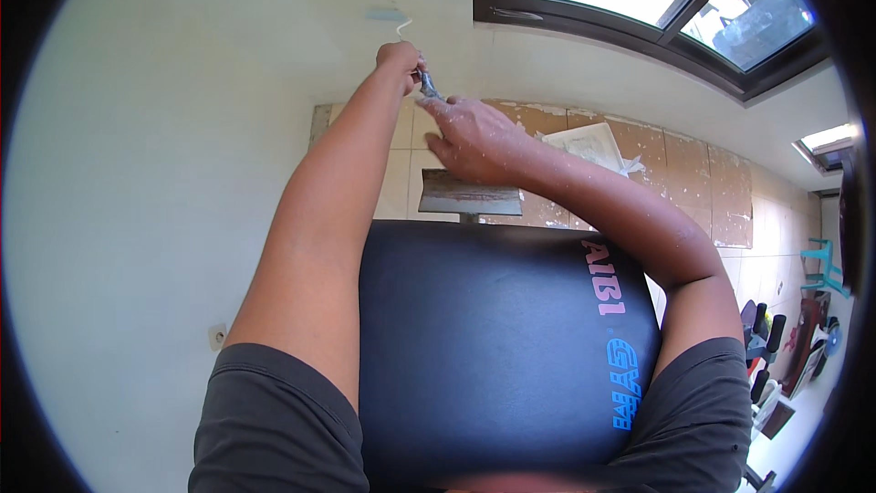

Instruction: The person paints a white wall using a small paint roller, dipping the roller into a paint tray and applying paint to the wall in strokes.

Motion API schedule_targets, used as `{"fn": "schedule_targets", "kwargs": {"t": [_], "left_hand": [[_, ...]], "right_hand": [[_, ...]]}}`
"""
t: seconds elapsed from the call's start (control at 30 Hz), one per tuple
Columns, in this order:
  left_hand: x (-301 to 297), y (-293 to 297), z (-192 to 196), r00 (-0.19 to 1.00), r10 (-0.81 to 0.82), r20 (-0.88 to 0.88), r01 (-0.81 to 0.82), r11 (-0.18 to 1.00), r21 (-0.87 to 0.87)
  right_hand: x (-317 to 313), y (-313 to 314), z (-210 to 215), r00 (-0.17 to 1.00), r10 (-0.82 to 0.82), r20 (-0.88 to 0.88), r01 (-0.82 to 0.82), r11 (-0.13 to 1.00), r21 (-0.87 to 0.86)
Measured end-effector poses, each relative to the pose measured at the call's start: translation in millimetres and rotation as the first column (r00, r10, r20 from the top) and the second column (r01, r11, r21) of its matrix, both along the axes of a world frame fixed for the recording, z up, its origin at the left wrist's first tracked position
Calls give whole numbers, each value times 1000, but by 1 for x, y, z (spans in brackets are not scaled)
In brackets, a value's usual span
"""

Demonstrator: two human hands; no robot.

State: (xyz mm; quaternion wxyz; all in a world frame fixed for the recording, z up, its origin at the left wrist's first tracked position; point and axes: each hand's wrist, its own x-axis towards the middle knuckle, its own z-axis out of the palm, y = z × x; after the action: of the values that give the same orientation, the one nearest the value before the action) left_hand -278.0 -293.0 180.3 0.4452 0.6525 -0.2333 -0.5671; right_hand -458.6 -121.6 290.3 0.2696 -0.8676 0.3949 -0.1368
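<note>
My left hand [399,64], arm stretched forward, is closed around a grey, white-smeared handle [429,85] beside the pale wall. A thin, curved white piece [403,29] sticks up past this fist; I cannot make out whether it belongs to the handle. My right hand [474,139], spotted with white, reaches in from the right. Its fingertips are at the handle's lower end, while the thumb stands apart from the fingers. A light blue-grey patch [387,15] marks the wall just beyond my left hand.
Below my hands is a stained grey metal piece [470,192]. White-spattered brown sheets [684,164] cover part of the tiled floor, with a white tray [561,139] on them. A dark-framed window [602,23] is at upper right, a teal chair [824,265] far right.
</note>
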Motion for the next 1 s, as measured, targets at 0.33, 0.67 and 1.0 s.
{"fn": "schedule_targets", "kwargs": {"t": [0.33, 0.67, 1.0], "left_hand": [[28, -9, 0, 989, 66, -134, -59, 997, 57], [71, -4, 54, 964, -87, -252, 119, 986, 114], [83, 4, 179, 872, -178, -456, 182, 983, -36]], "right_hand": [[5, 14, 3, 984, 109, 141, -106, 994, -30], [-15, -4, -49, 991, 107, -79, -101, 992, 79], [-28, -19, -64, 993, 78, -87, -69, 992, 101]]}}
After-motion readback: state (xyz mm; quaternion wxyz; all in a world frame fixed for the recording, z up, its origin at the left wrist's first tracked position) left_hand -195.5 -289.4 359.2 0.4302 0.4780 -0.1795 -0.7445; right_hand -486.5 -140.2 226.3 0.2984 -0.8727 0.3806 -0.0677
